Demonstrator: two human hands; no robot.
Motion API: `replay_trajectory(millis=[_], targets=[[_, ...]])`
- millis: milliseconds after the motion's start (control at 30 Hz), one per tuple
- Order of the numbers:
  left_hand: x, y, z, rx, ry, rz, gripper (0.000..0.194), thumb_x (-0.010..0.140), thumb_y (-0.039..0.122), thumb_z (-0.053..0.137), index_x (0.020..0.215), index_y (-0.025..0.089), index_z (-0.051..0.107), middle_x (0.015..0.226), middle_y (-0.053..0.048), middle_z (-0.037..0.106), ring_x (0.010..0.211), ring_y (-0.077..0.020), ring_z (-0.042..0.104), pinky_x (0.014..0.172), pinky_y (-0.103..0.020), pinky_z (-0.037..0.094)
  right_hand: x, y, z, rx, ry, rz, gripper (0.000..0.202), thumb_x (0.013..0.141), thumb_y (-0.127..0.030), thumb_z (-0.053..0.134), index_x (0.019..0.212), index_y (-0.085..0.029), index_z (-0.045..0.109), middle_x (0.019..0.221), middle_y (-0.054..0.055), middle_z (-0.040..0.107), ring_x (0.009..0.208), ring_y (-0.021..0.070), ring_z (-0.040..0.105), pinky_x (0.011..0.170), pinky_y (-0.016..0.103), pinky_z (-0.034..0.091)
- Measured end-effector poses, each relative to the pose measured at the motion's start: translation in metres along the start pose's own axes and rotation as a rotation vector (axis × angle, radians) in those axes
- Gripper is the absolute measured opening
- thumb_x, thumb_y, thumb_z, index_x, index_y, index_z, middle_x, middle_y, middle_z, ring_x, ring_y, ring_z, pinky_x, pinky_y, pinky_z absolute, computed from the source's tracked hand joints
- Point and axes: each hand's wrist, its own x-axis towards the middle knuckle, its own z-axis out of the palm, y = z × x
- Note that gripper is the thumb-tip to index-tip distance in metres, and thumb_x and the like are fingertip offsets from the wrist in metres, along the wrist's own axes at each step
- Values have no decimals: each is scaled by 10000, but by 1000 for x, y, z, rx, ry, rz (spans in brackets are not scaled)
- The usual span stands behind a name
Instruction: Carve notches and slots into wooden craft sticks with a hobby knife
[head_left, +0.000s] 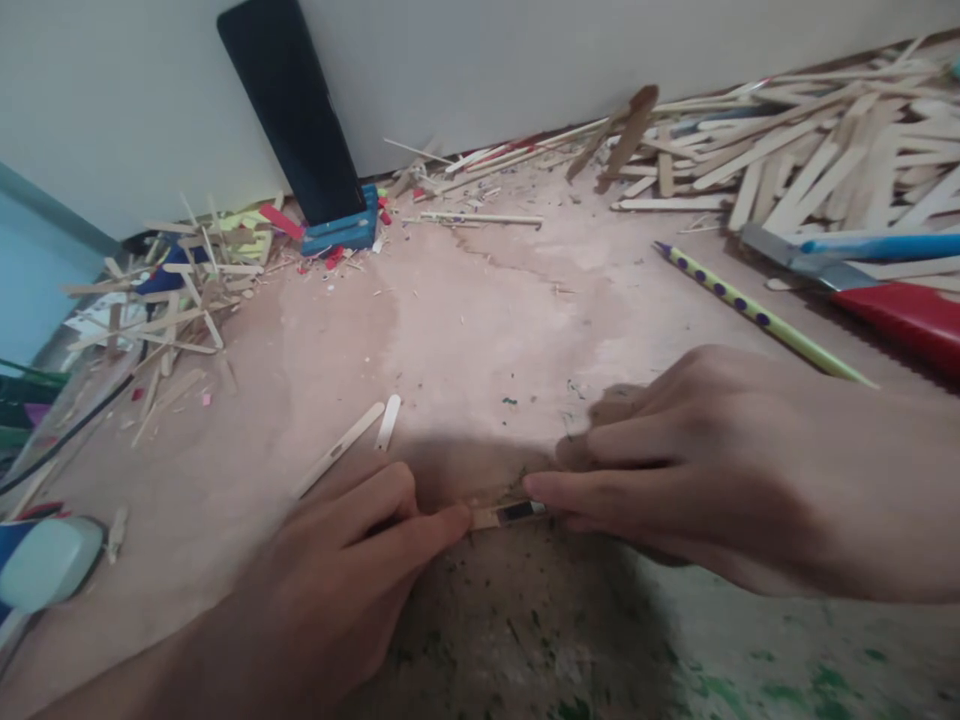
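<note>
A short wooden craft stick (486, 518) lies low in the middle of the head view, between my two hands. A dark strip with a pale end (517, 512) shows along its right part; I cannot make out what it is. My left hand (360, 560) is closed, with its index fingertip pressed on the stick's left end. My right hand (712, 460) has its fingers together at the right end, and they hide that end. Just beyond the left hand lie a longer craft stick (341, 450) and a short cut piece (388, 422).
A black phone (296, 110) leans on the wall in a blue stand (341, 235). Craft sticks are heaped at the back right (840, 150) and scattered at the left (176, 310). A yellow pencil (757, 315) and a red-handled tool (900, 315) lie at the right.
</note>
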Motion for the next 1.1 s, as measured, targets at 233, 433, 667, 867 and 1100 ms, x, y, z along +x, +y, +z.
replay_trajectory(millis=[233, 433, 667, 867, 1100], targets=[[2, -1, 2, 23, 7, 9, 315, 1249, 186, 485, 1249, 258, 792, 831, 17, 627, 725, -128, 639, 597, -225, 544, 0, -2, -2, 35, 1, -3, 412, 1267, -210, 380, 1270, -153, 787, 904, -2, 730, 667, 160, 596, 595, 393, 384], [1, 1, 0, 14, 22, -4, 312, 1224, 160, 506, 1240, 263, 800, 822, 16, 628, 710, -134, 645, 557, -231, 541, -3, -2, 1, 23, -24, 14, 391, 1253, -204, 393, 1385, -165, 759, 936, -6, 727, 711, 174, 647, 610, 385, 430], [2, 0, 2, 24, 14, 13, 279, 1241, 164, 519, 1254, 249, 785, 840, 30, 613, 706, -118, 615, 579, -225, 526, -7, -3, 2, 16, -35, 11, 355, 1231, -195, 404, 1435, -167, 694, 919, -5, 695, 680, 179, 625, 601, 377, 428], [-4, 6, 2, 45, -13, 75, 250, 1224, 148, 530, 1297, 166, 768, 847, 3, 669, 760, -163, 649, 654, -296, 606, -4, -7, -1, 2, -36, 15, 373, 1221, -177, 394, 1402, -150, 719, 932, 18, 732, 707, 186, 671, 620, 366, 468], [-7, 12, -7, 113, -60, 234, 240, 1257, 174, 536, 1281, 168, 774, 1222, 15, 891, 1197, -130, 824, 1192, -223, 651, -3, -4, -1, 7, -20, 16, 371, 1215, -175, 402, 1378, -155, 735, 935, 7, 746, 670, 177, 648, 585, 361, 463]])
